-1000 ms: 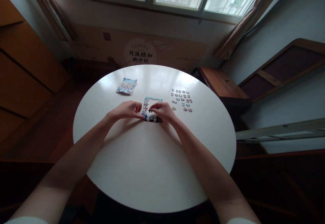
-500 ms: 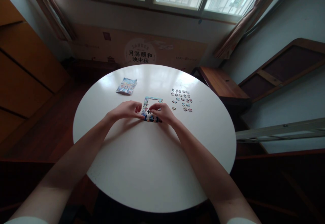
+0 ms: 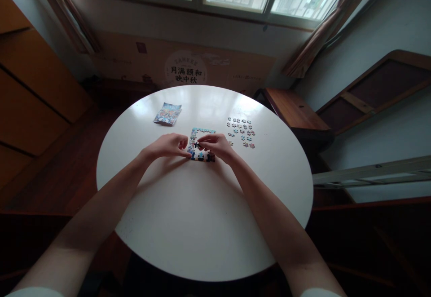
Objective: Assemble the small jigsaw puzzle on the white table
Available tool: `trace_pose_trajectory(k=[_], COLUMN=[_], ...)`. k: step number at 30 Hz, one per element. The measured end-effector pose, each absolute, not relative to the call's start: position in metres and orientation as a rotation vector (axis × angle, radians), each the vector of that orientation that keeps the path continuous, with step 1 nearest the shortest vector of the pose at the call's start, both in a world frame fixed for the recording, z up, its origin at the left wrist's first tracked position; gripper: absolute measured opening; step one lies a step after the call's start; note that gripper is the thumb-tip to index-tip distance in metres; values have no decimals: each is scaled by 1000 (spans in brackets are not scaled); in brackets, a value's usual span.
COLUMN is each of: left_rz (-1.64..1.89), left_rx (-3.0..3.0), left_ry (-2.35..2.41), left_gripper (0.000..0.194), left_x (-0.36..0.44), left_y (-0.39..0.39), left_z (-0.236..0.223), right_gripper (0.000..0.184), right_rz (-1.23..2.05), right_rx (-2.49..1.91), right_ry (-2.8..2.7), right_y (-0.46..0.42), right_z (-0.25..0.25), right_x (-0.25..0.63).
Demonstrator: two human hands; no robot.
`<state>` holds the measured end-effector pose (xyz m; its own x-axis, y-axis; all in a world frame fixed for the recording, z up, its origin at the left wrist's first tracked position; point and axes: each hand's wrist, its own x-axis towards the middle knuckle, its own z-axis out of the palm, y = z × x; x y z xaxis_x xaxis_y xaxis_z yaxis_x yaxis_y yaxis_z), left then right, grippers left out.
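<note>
A small jigsaw puzzle (image 3: 193,137) lies on the round white table, its border assembled around a gap in the middle. My right hand (image 3: 217,145) is over the puzzle's right side, pinching a dark puzzle piece (image 3: 196,145) above the inner left part. At the puzzle's lower left corner rests the thumb of my left hand (image 3: 170,145); its other fingers are curled, apart from the thumb, with nothing seen between them. Loose puzzle pieces (image 3: 242,131) lie in rough rows to the right, a few partly behind my right hand.
A colourful printed packet (image 3: 167,113) lies on the table (image 3: 195,225) at the back left. Beyond the table's right edge stands a wooden desk (image 3: 296,110). Windows and a printed banner (image 3: 134,59) are behind the table.
My right hand has moved slightly up and away with the dark piece, showing more of the puzzle's lower edge. My left hand has stayed in place.
</note>
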<state>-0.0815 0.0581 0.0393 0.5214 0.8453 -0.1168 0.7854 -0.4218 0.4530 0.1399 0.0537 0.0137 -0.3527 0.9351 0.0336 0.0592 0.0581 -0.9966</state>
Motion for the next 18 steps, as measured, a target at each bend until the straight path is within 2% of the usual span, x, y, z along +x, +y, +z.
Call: trace_pose_trajectory(k=[5,14,18], left_rz=[174,177,183], left_rx=[2305,2297,2302], left_ry=[1336,1341,1330], left_gripper=[43,44,44], left_x=[-82,-82,-83], left_y=[58,59,60], left_z=[39,37,35], right_gripper=[35,43,37], right_rz=[1566,1712,1699], right_rx=[-1014,-918,-885], right_ry=[-1351,-1192,-1230], right_y=[52,50,51], right_z=[18,21,19], right_x=[141,143,143])
